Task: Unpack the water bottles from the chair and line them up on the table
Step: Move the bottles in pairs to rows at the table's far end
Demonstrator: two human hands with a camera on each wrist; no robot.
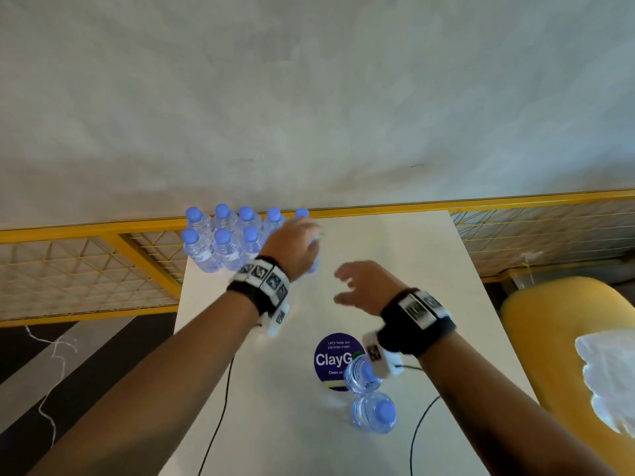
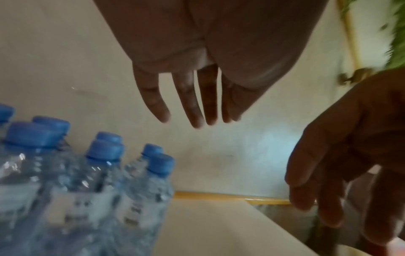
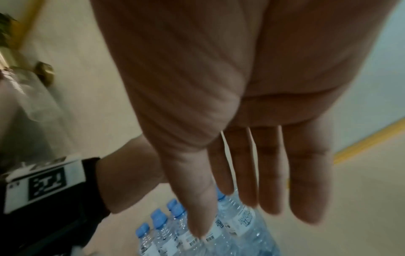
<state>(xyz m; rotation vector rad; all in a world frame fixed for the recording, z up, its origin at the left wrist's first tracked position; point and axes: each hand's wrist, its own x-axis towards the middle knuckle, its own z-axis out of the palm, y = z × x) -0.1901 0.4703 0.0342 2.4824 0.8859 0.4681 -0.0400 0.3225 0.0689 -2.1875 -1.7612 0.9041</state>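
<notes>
Several clear water bottles (image 1: 223,242) with blue caps stand in two rows at the far left corner of the white table (image 1: 395,252). My left hand (image 1: 309,235) hovers at the right end of those rows; in the left wrist view its fingers (image 2: 192,107) are straight and hold nothing, with the bottles (image 2: 87,181) below and to the left. My right hand (image 1: 347,286) hangs over the table's middle, fingers spread and empty; the right wrist view shows its fingers (image 3: 252,190) straight above the bottles (image 3: 208,230). Two more bottles (image 1: 360,372) (image 1: 374,412) stand near the front.
A yellow chair (image 1: 556,321) with crumpled clear plastic wrap (image 1: 611,372) sits at the right of the table. A round purple sticker (image 1: 335,355) lies on the tabletop. Black cables (image 1: 220,407) trail off the front edge. A yellow mesh railing (image 1: 86,262) runs behind.
</notes>
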